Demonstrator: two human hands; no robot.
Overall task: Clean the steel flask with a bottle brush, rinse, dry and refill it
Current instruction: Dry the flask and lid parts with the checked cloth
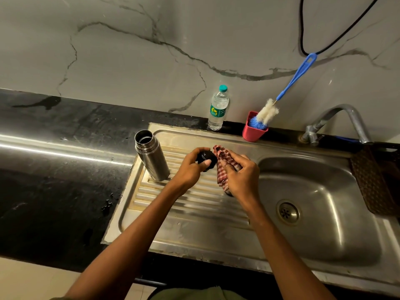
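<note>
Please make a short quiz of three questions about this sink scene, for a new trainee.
1. True or false: the steel flask stands upright and uncapped on the draining board.
2. What does the left hand hold? A) the bottle brush B) the black cap C) the water bottle
3. Fill in: the bottle brush stands head down in the red ____.

Key
1. True.
2. B: it grips the black cap, while the right hand holds the checked cloth against it.
3. cup, behind the sink near the water bottle.
</note>
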